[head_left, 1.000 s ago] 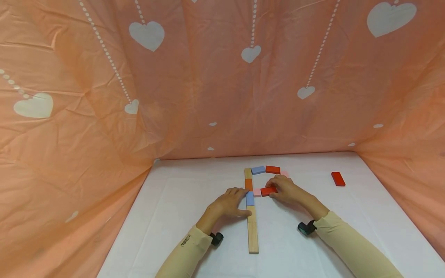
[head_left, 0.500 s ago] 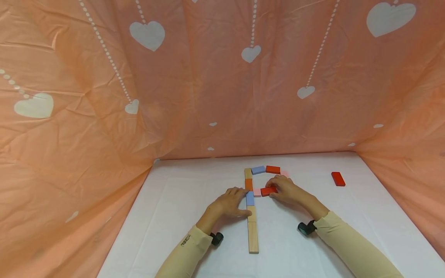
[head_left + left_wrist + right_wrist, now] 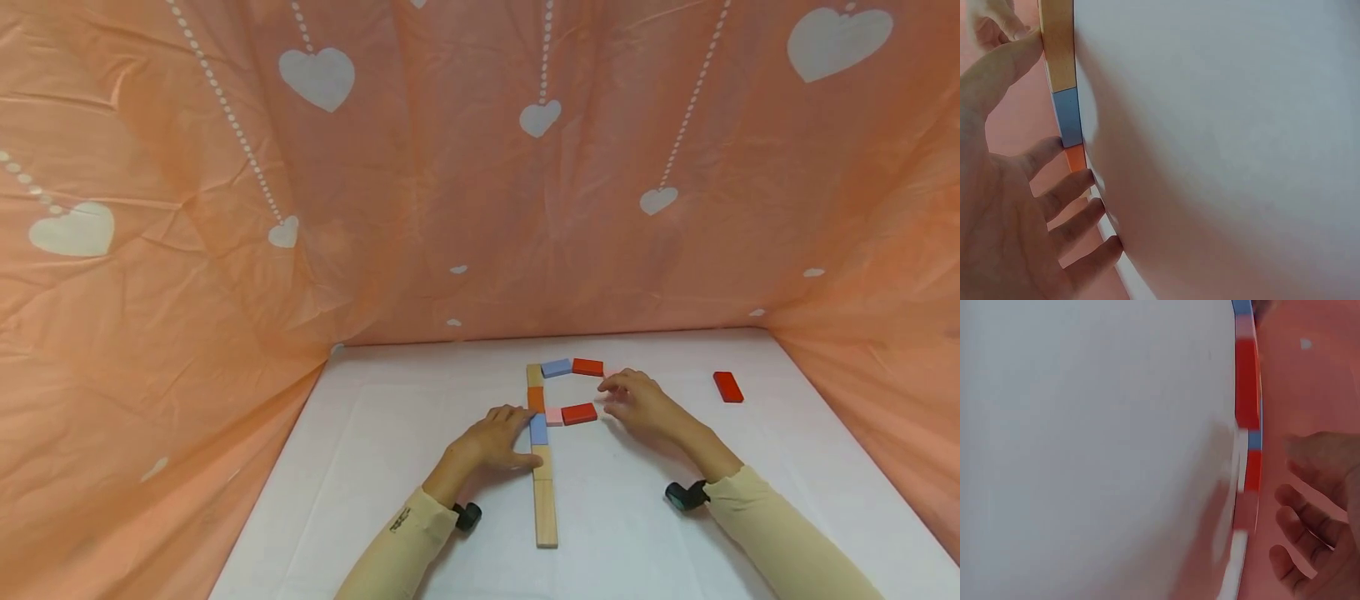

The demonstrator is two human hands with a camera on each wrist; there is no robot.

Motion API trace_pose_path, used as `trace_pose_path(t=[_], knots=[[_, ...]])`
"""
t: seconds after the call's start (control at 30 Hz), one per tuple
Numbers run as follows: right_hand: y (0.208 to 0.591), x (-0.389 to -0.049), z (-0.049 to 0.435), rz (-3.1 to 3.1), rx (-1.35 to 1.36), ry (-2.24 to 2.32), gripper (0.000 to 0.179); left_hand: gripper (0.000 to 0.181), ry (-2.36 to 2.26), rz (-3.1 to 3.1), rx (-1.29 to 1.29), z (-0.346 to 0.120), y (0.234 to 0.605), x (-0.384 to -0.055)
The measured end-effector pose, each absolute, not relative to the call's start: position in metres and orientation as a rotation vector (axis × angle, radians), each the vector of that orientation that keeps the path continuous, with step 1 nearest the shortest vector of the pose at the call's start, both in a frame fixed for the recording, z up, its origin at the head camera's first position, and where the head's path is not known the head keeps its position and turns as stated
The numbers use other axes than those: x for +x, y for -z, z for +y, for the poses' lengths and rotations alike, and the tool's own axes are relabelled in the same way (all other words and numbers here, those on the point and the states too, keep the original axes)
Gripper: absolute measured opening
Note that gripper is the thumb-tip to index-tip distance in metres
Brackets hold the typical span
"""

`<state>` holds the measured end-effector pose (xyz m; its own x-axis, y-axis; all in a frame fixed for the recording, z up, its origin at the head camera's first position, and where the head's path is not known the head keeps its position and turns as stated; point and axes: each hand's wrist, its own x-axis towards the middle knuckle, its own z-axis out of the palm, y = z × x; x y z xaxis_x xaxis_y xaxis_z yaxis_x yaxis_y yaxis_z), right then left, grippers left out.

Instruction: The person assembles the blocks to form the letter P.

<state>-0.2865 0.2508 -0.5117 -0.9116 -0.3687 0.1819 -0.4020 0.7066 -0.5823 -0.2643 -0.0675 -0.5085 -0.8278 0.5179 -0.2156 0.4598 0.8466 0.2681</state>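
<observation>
Wooden blocks lie flat on the white table in a column with a looped branch on its right. In the head view my left hand rests along the column's left side, fingertips at the blue block and thumb at a natural wood block. My right hand holds nothing; its loosely bent fingers are just right of a red block, which adjoins a small pink block. Another pink block at the loop's upper right is partly hidden behind that hand. In the right wrist view the fingers are apart from the blocks.
An orange block and a natural block form the column's far end, a long natural block its near end. A light-blue block and red block top the loop. A loose red block lies far right. Orange curtain surrounds the table.
My right hand has let go of the lower red block and drawn back to the right. The block stays in place beside the pink one. My left hand has not moved.
</observation>
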Motion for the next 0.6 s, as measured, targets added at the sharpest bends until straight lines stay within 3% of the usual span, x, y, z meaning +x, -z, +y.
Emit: trace_pose_path(t=[0.27, 0.6], knots=[[0.510, -0.282, 0.289, -2.849, 0.498, -0.987, 0.035, 0.090, -0.306, 2.740, 0.763, -0.069, 0.508, -0.264], [0.510, -0.273, 0.330, -2.625, 0.461, -0.939, 0.033, 0.089, -0.301, 2.739, 0.770, -0.069, 0.507, -0.264]])
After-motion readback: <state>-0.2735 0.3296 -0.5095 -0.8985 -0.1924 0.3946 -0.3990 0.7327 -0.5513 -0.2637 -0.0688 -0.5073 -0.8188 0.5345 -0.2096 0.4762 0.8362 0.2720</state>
